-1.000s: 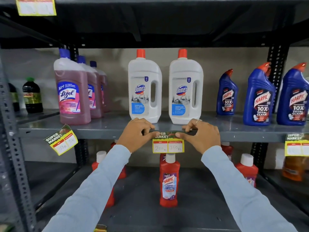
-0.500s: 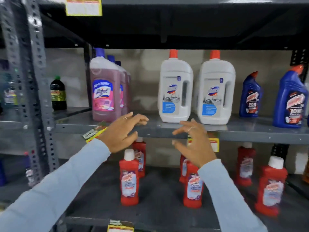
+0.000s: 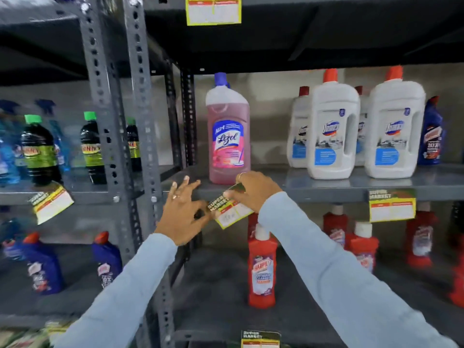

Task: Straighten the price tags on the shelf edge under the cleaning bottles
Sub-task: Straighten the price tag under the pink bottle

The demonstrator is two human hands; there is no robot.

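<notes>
A tilted yellow price tag (image 3: 229, 212) hangs on the grey shelf edge (image 3: 324, 193) below the pink Lizol bottle (image 3: 228, 136). My right hand (image 3: 254, 190) pinches the tag's upper right part between thumb and fingers. My left hand (image 3: 182, 209) is at the tag's left end with fingers spread, its thumb touching or nearly touching the tag. Under the white Domex bottles (image 3: 334, 129) a second price tag (image 3: 391, 205) hangs nearly level. Another tilted tag (image 3: 51, 203) hangs on the neighbouring shelf to the left.
Grey perforated uprights (image 3: 140, 136) stand just left of my left hand. Dark green-capped bottles (image 3: 40, 149) fill the left bay. Red Harpic bottles (image 3: 261, 267) stand on the shelf below, and a blue Harpic bottle (image 3: 430, 136) sits at the far right.
My view swung left from the tag under the white bottles. Both hands moved to the tilted tag under the pink bottle, and my right hand took hold of it.
</notes>
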